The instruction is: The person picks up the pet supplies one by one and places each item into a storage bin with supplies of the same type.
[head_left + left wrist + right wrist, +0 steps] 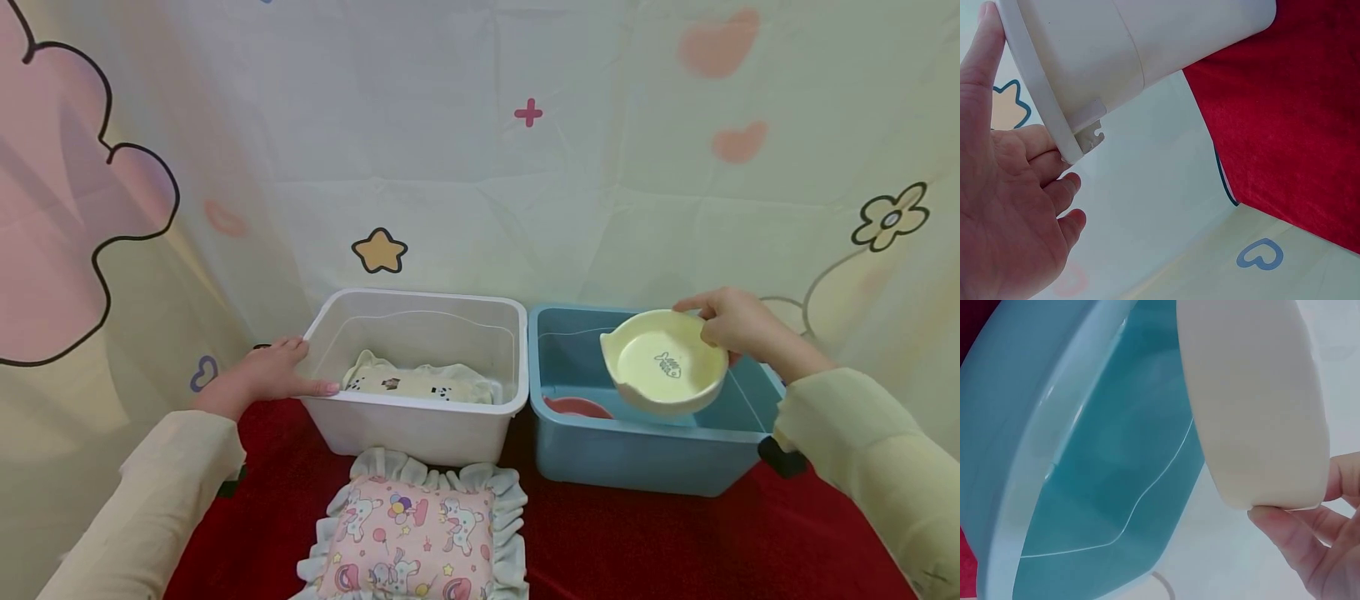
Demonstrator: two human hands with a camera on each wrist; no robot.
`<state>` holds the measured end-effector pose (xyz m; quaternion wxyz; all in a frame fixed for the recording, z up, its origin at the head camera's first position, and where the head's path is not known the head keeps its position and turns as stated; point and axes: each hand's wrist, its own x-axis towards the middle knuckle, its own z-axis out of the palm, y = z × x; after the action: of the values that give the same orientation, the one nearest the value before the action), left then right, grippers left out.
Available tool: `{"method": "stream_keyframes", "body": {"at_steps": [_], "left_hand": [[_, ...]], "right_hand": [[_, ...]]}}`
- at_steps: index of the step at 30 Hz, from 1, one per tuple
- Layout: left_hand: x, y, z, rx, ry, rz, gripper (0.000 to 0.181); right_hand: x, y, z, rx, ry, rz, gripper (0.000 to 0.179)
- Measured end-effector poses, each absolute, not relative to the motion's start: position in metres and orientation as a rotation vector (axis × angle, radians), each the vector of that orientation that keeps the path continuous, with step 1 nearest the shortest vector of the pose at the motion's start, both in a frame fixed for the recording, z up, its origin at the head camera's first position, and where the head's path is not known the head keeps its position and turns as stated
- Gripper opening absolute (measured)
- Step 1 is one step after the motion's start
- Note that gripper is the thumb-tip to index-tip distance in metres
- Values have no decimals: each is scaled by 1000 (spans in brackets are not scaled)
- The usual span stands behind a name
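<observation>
Left hand (273,371) and right hand (738,321) well apart. Left: laid over the near-left corner of a white rectangular plastic bin (427,433), thumb extended along the near rim, other fingers loosely bent at the side rim. A small notched tab (1092,136) sits below the rim, near those fingers. Right: thumb and fingers pinch the rim of a pale yellow, glossy round bowl (645,358), ear-like points on its edge, a dark fish-skeleton drawing inside.

Bowl is to the left of and below the right hand, tilted, inner face toward the head camera, held above a blue rectangular plastic bin (637,458). In that bin, below and left of the right hand, lies a coral-red curved-rimmed piece (577,407); most of it hidden by the near wall, full shape cannot be told.

Right of the left hand, inside the white bin: a cream fabric piece (412,383) with ruffled edge and small dark printed figures. The two bins stand side by side between the hands; whether the rims touch, cannot tell.

Nearer the wearer, below and right of the left hand: a square pink cushion (412,542), white ruffled border, unicorns and balloons printed on it. Dark red plush cloth (637,533) under everything. Beyond both hands, a whitish hanging sheet (450,167) printed with hearts, a star and a flower. Cream sleeves (172,492) on both arms.
</observation>
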<state>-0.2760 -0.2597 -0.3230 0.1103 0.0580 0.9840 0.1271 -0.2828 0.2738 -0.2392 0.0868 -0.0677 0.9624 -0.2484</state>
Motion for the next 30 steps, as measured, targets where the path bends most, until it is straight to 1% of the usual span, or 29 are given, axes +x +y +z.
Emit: {"method": "stream_keyframes", "body": {"at_steps": [30], "left_hand": [[-278,-262,-325,136,2883,404,112]], "right_hand": [[-303,279,-249,-133,2896,-677,54]]}}
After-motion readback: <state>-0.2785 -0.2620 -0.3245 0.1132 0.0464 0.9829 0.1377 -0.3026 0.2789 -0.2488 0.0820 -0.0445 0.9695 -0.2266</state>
